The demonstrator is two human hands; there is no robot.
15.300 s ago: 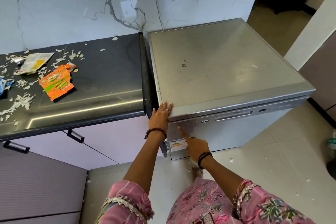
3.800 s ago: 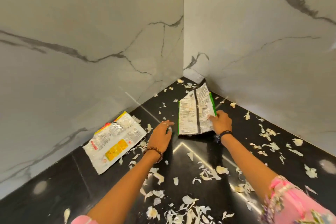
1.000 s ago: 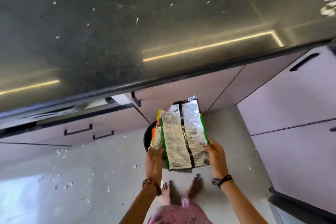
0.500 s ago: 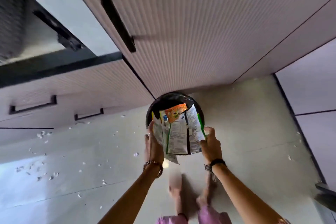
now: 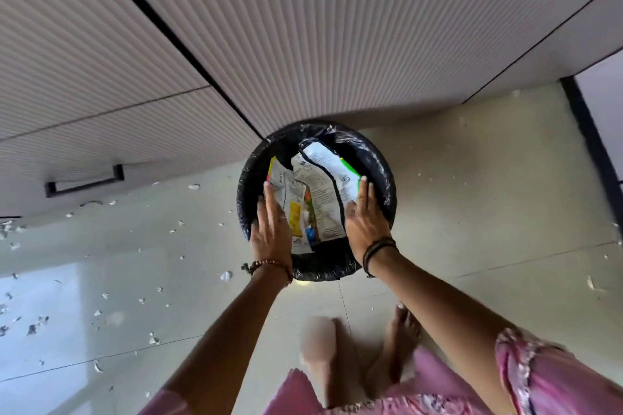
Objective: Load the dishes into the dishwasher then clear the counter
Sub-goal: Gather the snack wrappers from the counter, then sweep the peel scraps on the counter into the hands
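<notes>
A round bin [image 5: 384,175] lined with a black bag stands on the floor against the cabinets. Several empty snack wrappers [image 5: 317,199], white with green, yellow and orange print, lie inside its mouth. My left hand [image 5: 271,229] is over the bin's left side, fingers straight, its fingertips at the left edge of the wrappers. My right hand [image 5: 364,216] is over the right side, fingers straight, touching the right edge of the wrappers. Neither hand curls round them.
Ribbed pale cabinet doors [image 5: 303,27] rise behind the bin, one with a dark handle [image 5: 84,180]. White peel scraps [image 5: 101,296] litter the tiled floor to the left. My bare feet [image 5: 401,330] stand just behind the bin. A dark vertical edge [image 5: 590,145] is at the right.
I have bent lower over the bin. The wrappers that both hands held by their edges now sit down inside the bin, and my fingers have straightened.
</notes>
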